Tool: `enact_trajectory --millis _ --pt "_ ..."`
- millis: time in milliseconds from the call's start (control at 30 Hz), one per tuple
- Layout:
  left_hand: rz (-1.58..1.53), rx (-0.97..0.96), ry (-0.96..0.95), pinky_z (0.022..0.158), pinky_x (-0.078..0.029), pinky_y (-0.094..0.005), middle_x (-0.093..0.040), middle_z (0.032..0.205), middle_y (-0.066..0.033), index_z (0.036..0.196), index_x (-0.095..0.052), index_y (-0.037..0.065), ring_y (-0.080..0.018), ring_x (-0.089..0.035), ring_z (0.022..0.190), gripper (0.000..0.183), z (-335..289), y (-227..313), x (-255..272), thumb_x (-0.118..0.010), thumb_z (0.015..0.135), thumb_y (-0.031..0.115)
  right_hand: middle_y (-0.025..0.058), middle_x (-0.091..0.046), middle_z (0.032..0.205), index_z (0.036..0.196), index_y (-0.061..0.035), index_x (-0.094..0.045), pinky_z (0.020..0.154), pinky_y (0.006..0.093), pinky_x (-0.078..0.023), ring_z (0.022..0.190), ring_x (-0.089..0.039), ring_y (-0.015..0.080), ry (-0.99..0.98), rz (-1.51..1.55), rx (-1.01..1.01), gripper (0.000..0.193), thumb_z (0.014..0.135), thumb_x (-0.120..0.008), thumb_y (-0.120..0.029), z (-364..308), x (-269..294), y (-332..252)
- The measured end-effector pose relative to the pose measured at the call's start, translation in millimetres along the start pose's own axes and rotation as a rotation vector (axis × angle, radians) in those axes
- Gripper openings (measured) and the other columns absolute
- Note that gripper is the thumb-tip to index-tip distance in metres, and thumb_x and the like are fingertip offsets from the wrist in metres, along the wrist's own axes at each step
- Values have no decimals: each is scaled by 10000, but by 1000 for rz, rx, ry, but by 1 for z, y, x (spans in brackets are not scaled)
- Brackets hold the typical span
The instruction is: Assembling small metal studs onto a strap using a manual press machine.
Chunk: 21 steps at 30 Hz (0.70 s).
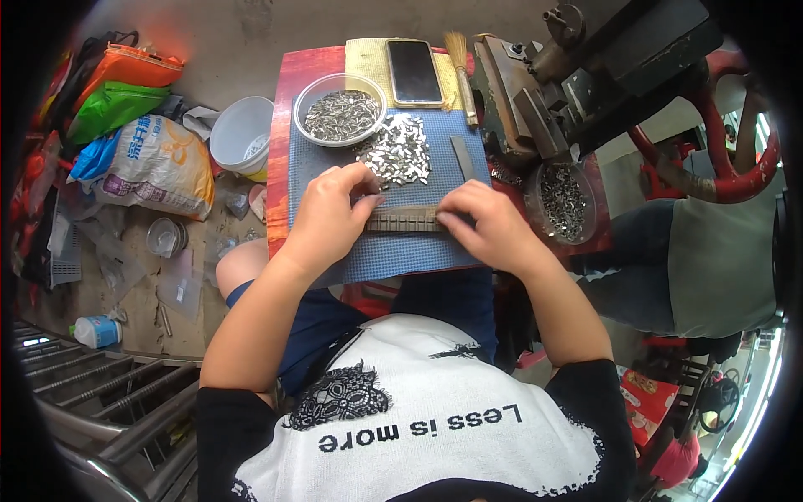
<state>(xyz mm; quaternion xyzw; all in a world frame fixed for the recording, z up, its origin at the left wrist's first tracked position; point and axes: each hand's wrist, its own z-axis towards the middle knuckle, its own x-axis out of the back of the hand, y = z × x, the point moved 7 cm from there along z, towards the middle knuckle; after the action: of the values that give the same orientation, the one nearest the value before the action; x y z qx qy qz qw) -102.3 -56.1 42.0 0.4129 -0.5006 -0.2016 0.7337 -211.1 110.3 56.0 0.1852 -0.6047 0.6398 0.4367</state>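
A slotted metal bar [403, 220] lies across the blue ribbed mat [393, 255] in front of me. My left hand [335, 213] is curled at its left end, thumb and fingertips close together; anything between them is too small to make out. At the other end, my right hand [489, 222] has thumb and index finger closed about the bar. Just beyond the bar is a loose pile of small shiny metal pieces [401, 151]. A clear round tub [297, 109] of similar pieces stands behind my left hand. A flat grey metal strip [462, 157] lies beyond my right hand.
A phone [415, 74] and a straw brush [461, 79] lie at the table's far edge. To the right stand a dark machine press [535, 92] with a red handwheel [723, 167] and a tub of metal parts [563, 201]. A white bucket [241, 138] and sacks [159, 167] sit left.
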Motion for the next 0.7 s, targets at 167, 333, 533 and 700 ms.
enact_trajectory --millis 167,333,533,700 --pt "270 -142 93 885 -477 -406 -637 938 -120 885 -695 39 -321 -587 987 77 -6 -5 0 -725 828 80 130 -668 849 882 -23 -688 792 419 -498 875 -620 330 248 -102 -135 120 845 -723 -132 24 -6 22" --pt "249 -110 43 908 -464 -387 -616 1005 -120 928 -704 29 -319 -558 1027 108 -7 -14 -2 -720 827 65 120 -643 872 897 -13 -665 781 393 -498 848 -619 303 209 -193 -118 121 843 -723 -105 32 -15 24" --pt "211 -61 4 925 -457 -383 -622 1008 -121 936 -695 20 -305 -564 1046 126 -3 -13 -1 -720 840 97 123 -617 918 962 -1 -616 764 353 -506 843 -621 274 56 23 -62 158 846 -697 -73 20 -4 11" --pt "-22 -37 -172 914 -453 -404 -656 981 -118 882 -701 34 -300 -587 1016 136 -5 -12 -1 -731 816 149 128 -622 908 912 7 -626 782 365 -523 856 -633 289 -111 43 20 140 803 -703 -33 9 -4 -7"
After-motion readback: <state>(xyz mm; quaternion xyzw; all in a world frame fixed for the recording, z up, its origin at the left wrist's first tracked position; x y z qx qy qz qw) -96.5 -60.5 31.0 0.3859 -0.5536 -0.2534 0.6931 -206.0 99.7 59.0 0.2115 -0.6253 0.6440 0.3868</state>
